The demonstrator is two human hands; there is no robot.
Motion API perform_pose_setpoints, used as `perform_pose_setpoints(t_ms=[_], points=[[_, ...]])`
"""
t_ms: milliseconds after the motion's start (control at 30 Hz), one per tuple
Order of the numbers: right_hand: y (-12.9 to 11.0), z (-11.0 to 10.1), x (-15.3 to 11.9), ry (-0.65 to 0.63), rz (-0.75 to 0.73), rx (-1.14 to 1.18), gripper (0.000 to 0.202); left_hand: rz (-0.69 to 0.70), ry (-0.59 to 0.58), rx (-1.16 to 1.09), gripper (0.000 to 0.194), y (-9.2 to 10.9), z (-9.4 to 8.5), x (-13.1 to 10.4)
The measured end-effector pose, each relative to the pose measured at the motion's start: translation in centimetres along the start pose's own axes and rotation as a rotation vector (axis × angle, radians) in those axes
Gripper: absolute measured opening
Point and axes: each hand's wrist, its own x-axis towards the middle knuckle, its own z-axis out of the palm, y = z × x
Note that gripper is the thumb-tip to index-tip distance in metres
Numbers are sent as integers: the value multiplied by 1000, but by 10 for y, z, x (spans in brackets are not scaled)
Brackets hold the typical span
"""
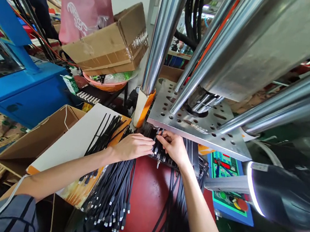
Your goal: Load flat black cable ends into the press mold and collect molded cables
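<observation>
My left hand lies with fingers stretched out at the left side of a dark metal mould under a press. My right hand is at the mould's rear, thumb and fingers pinched together; whatever is between the fingertips is too small and dark to make out. A thick bundle of black USB cables hangs below my left hand, plugs downward. More black cables hang beside my right forearm. Other cable ends rest on a white board at the left.
The steel press plate and its columns stand close above and behind my hands. A lamp and a control panel are at the right. Cardboard boxes stand left. A person is in the far background.
</observation>
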Motion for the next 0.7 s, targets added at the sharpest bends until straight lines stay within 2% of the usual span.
perform_pose_setpoints(t_ms=[200, 400, 567, 700], points=[[-2, -1, 0, 7, -15, 43, 52, -35, 19, 35, 24, -1, 8, -3], [-4, -1, -4, 31, -43, 22, 46, 69, -115, 205, 34, 5, 4, -10], [-1, 2, -2, 66, -82, -61, 41, -21, -122, 258, 51, 25, 9, -17], [-1, 5, -7, 178, -95, -184, 35, -152, -150, 359, 53, 46, 19, -16]])
